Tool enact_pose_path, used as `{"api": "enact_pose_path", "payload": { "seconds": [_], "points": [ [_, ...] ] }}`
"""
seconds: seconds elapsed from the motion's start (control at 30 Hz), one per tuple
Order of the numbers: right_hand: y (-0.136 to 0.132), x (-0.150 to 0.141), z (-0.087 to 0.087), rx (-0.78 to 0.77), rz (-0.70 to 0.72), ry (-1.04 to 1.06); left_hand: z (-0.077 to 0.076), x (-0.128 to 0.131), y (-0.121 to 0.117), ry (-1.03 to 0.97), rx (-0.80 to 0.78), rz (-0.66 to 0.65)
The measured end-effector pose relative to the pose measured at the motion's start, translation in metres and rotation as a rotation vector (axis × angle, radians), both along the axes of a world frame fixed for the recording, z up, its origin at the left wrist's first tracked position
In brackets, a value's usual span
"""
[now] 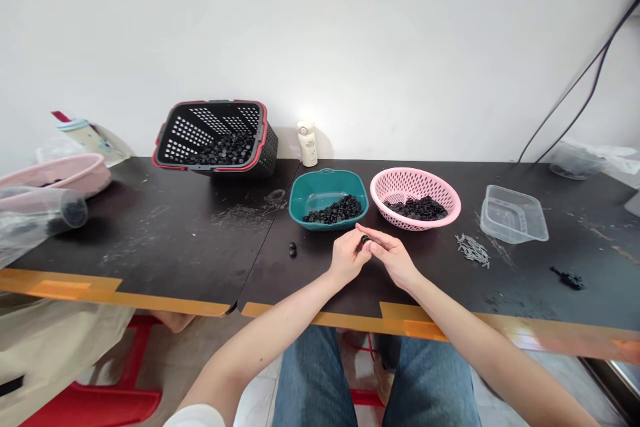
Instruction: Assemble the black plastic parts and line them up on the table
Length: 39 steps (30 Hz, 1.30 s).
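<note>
My left hand (346, 256) and my right hand (395, 257) meet over the front of the table, fingertips together. Between them they pinch a small black round part (365, 239), mostly covered by the fingers. Just beyond my left hand is a teal basin (306, 199) with a heap of small black parts (336, 211) in it. A pink perforated basket (415, 177) behind my right hand holds black pieces (419, 208). Two small black round parts (293, 249) lie on the table to the left of my left hand.
A black-and-red basket (210, 107) with black parts leans at back left, beside a cream bottle (307, 145). Rightward are grey sticks (473, 250), a clear plastic tub (515, 215) and a black clump (569, 278). A pink basin (80, 173) and plastic bag (35, 220) stand far left.
</note>
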State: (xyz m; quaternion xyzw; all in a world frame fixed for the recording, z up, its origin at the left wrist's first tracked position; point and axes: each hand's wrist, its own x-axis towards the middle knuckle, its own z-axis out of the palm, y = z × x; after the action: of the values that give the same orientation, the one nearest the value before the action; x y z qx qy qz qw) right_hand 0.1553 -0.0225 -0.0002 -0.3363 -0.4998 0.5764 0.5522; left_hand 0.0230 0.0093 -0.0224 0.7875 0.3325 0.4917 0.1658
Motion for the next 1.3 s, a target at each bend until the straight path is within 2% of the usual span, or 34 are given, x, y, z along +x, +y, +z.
{"api": "enact_pose_path", "payload": {
  "seconds": [0.23, 0.37, 0.73, 0.9, 1.07, 1.2, 1.3],
  "points": [
    [0.0, -0.001, -0.003, 0.003, -0.011, 0.021, -0.001, 0.0, 0.0, -0.005, -0.035, 0.001],
    [0.0, -0.002, -0.003, -0.014, 0.035, 0.054, -0.003, 0.002, 0.0, -0.04, -0.089, 0.004],
    [0.002, 0.0, -0.012, -0.039, 0.027, 0.041, 0.001, 0.002, -0.004, -0.133, -0.147, -0.069],
    [0.004, -0.001, -0.008, 0.032, 0.016, 0.037, 0.003, 0.005, -0.004, -0.17, -0.131, -0.088],
    [0.004, 0.004, -0.003, 0.127, 0.029, -0.019, 0.001, 0.007, -0.007, -0.174, -0.042, -0.166],
    [0.003, 0.006, -0.003, 0.187, 0.034, -0.039, -0.003, 0.005, -0.008, -0.166, 0.03, -0.214],
    [0.002, 0.006, -0.004, 0.247, 0.011, -0.066, -0.006, 0.003, -0.009, -0.167, 0.028, -0.227]
  ]
}}
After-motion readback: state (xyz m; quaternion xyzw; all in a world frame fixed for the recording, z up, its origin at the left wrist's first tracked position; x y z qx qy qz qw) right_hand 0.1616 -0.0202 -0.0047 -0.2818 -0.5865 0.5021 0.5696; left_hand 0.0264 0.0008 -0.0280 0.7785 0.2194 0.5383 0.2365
